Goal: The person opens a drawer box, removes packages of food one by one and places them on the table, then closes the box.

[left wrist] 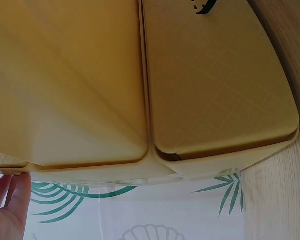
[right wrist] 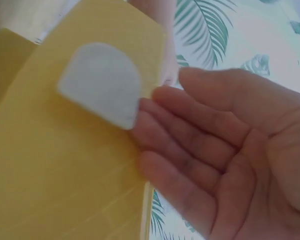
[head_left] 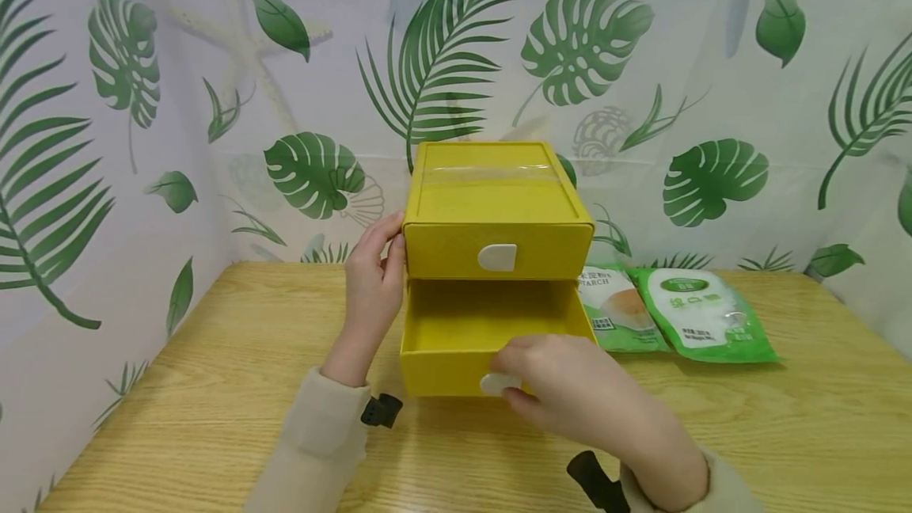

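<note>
A yellow two-drawer box (head_left: 499,208) stands on the table, its upper drawer (head_left: 442,253) closed and its lower drawer (head_left: 442,374) pulled out toward me. My left hand (head_left: 374,283) rests against the upper left side of the box, fingers along the wall; the left wrist view catches part of that hand (left wrist: 10,212) at the lower left corner. At the lower drawer's front is my right hand (head_left: 580,390), beside the white pull tab (right wrist: 102,85). In the right wrist view its loosely bent fingers touch the drawer's edge by the tab, with the thumb held apart.
To the right of the box lie two green-and-white packets, a starch packet (head_left: 616,315) and another packet (head_left: 701,315). A leaf-patterned cloth (head_left: 456,38) hangs behind the wooden table (head_left: 235,386). Clear tape (head_left: 492,172) crosses the box's top.
</note>
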The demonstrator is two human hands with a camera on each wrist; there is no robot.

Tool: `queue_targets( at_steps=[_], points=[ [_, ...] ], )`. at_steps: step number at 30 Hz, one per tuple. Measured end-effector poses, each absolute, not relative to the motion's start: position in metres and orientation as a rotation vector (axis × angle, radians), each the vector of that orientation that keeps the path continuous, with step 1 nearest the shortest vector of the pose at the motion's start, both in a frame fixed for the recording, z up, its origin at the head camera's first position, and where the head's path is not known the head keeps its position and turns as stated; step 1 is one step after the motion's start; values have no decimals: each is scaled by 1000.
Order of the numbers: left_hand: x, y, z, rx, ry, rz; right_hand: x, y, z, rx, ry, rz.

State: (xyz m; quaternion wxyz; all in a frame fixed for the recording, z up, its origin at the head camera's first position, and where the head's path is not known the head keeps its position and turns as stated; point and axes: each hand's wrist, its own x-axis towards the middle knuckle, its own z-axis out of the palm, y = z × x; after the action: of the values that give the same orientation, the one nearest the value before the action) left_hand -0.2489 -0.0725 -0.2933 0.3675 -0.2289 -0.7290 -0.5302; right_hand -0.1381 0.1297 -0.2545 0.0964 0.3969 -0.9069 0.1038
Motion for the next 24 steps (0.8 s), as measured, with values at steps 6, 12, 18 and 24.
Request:
queue_targets(
  at_steps=[6, 12, 18, 24],
  points=[
    [-249, -72, -293, -588, -1869, -1369, -145, 125, -247, 1180, -2770, 351],
    [-249, -73, -293, -580, -1873, -1366, -149, 123, -248, 1167, -2769, 353],
    [-249, -73, -293, -579, -1878, -1366, -152, 123, -251, 1152, -2737, 350],
    [-250, -72, -293, -584, -1876, -1361, -155, 123, -254, 1122, -2720, 345]
  ],
)
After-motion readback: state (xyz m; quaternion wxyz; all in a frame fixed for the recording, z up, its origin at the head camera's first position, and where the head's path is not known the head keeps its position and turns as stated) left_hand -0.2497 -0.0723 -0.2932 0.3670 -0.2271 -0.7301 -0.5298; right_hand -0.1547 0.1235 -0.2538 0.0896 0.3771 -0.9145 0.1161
